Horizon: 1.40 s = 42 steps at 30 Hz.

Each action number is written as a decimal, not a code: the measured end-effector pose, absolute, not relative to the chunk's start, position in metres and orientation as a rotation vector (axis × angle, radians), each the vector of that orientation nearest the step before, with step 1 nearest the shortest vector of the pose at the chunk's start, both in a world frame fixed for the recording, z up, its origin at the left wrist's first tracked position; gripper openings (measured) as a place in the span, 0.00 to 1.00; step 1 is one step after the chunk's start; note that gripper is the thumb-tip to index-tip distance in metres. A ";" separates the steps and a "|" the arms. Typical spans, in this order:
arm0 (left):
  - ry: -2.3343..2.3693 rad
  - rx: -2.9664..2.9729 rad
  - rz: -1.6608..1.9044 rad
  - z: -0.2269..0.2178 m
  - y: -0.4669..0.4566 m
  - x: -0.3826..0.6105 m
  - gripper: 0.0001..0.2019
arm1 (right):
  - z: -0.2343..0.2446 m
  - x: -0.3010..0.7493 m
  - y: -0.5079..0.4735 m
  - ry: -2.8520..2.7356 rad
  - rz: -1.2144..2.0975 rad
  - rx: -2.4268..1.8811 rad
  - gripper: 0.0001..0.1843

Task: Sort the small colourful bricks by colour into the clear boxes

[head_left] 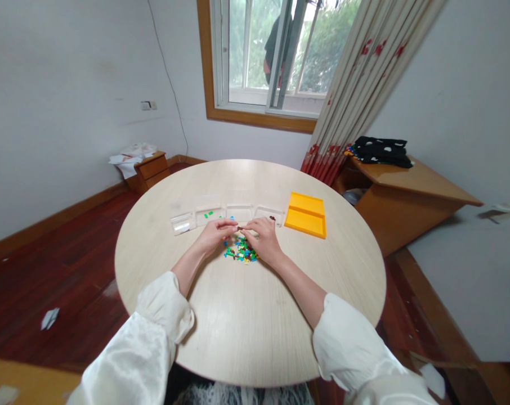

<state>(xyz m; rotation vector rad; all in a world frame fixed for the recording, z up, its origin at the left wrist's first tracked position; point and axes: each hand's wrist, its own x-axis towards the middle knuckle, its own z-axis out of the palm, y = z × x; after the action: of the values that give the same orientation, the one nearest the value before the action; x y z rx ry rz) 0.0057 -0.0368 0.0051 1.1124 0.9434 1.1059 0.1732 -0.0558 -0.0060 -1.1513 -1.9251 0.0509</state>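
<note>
Small toy bricks (240, 251) in green, blue, brown and yellow lie in a loose heap on the round table. Over the heap's far side, my left hand (215, 235) and my right hand (263, 238) meet fingertip to fingertip. A small dark brown brick (240, 228) is pinched between them. Beyond my hands stand several clear plastic boxes in a row. The second box from the left (201, 220) has a few green bricks (208, 215) in it. A few brown bricks (272, 218) are in the rightmost box (261, 210), partly hidden by my right hand.
An open yellow case (305, 220) lies right of the clear boxes. The leftmost clear box (183, 224) stands at the row's end. The round table (246, 315) has a wooden cabinet (407, 197) on its right and a small drawer unit (151, 169) behind it on the left.
</note>
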 end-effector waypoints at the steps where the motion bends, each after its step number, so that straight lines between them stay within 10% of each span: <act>1: 0.944 1.118 1.109 0.005 -0.037 0.006 0.16 | -0.006 0.173 -0.056 -1.926 0.055 -1.155 0.04; 42: 0.951 1.155 1.109 0.003 -0.036 0.008 0.12 | -0.006 0.173 -0.056 -1.908 0.075 -1.137 0.05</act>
<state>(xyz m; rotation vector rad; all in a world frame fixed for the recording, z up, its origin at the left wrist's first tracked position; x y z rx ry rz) 0.0079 -0.0362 0.0030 1.1552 0.9508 1.1088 0.1726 -0.0560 -0.0064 -1.1371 -1.9081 0.0752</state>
